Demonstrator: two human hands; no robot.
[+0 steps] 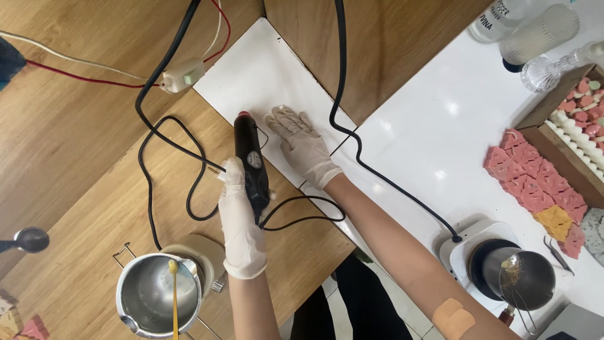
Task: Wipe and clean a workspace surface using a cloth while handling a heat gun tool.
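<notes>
Your left hand (pixel 242 217), in a thin white glove, is wrapped around the rear half of a black heat gun (pixel 251 165), which lies low over the seam where the wooden tabletop (pixel 82 145) meets a white panel (pixel 264 69), its red-tipped nozzle pointing away from you onto the panel. Your right hand (pixel 301 143), also gloved, rests flat and spread on the white panel just beside the nozzle, holding nothing. The heat gun looks like a rigid plastic body, probably light enough for one hand but a little nose-heavy, so a grip around the waist of the barrel, where your fingers already sit, likely balances it best. Judge the nozzle end as hot and keep the flat hand's fingertips off it. The glove may slide on smooth plastic, so a full wrap seems safer than a pinch. Its black cable (pixel 189 182) loops loosely across the wood behind your wrist and could tug or snag. A steel pitcher (pixel 157 296) sits near your left forearm.
</notes>
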